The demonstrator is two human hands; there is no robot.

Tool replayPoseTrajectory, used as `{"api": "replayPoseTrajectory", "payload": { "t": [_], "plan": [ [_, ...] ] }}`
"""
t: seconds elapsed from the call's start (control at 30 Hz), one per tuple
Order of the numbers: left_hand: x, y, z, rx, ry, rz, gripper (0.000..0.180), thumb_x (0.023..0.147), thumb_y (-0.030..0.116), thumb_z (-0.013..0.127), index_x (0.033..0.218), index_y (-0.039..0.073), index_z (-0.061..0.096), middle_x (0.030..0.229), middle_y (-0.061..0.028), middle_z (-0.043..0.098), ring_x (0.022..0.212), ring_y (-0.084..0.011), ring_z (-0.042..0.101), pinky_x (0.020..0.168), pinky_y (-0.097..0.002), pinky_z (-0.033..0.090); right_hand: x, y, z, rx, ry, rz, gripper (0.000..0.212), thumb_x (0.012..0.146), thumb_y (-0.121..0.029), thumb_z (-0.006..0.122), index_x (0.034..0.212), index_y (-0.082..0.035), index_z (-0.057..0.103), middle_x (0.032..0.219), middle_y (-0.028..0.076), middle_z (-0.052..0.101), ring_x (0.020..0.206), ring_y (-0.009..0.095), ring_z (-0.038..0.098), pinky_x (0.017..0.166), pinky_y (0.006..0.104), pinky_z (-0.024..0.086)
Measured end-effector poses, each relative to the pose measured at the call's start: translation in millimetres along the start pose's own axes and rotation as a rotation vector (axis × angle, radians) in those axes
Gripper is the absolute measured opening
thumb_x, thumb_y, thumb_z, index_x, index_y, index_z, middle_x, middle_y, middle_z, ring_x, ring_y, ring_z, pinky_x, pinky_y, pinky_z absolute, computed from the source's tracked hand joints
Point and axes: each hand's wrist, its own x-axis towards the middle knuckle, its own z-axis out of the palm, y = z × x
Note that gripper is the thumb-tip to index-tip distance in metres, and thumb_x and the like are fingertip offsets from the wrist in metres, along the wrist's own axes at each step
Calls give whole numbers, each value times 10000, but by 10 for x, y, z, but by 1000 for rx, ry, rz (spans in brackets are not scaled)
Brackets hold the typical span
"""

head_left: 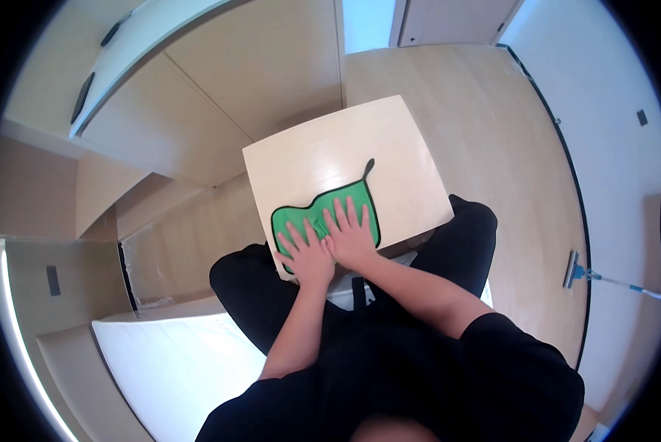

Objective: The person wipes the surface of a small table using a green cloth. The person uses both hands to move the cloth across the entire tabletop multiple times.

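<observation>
A green cleaning cloth (352, 195) with a black border lies on the near part of a small pale wooden table (330, 151). A dark hanging loop sticks out from its far right corner. My left hand (306, 254) rests flat on the cloth's left part, fingers spread. Beside it, my right hand (349, 236) presses flat on the right part, fingers also spread. The two hands touch near the thumbs. Between them the cloth is bunched into small wrinkles, and its near edge is partly hidden under my hands.
My knees in black trousers (466, 236) flank the table. A white bed-like surface (176, 361) is at the lower left. Wooden cabinets (198, 88) stand at the far left. A mop (577, 272) leans by the right wall, and a door (452, 22) is at the back.
</observation>
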Motion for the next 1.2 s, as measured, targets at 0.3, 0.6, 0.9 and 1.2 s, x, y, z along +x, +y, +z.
{"api": "replayPoseTrajectory", "payload": {
  "t": [0.3,0.6,0.9,1.2],
  "plan": [
    [400,-286,124,-38,151,-89,705,1108,431,526,1720,125,356,1768,-342,220,1639,-563,158,1305,-709,108,453,-226,161,-36,-53,14,685,1059,-437,537,1664,-121,472,1778,230,294,1655,475,203,1271,775,137],
    [1442,-336,-52,-54,239,-127,699,1095,422,544,1713,143,377,1781,-266,263,1630,-514,223,1287,-671,193,1550,-140,328,-44,-28,65,683,1054,-419,542,1665,-127,460,1784,207,297,1661,463,201,1272,769,157],
    [2532,-394,-367,-164,200,-167,660,1106,418,518,1694,155,374,1753,-277,284,1389,-474,514,1132,-579,455,2631,-46,487,-103,-46,103,686,1074,-448,502,1677,-130,428,1790,192,292,1670,439,184,1290,744,148],
    [3284,-437,-635,-182,-96,-179,607,1131,456,462,1657,156,418,1701,-229,396,1412,-454,518,1141,-642,443,3412,-14,402,-119,-260,146,467,1092,-408,466,1308,-95,737,1585,142,573,1511,367,461,1212,679,326]
  ]
}}
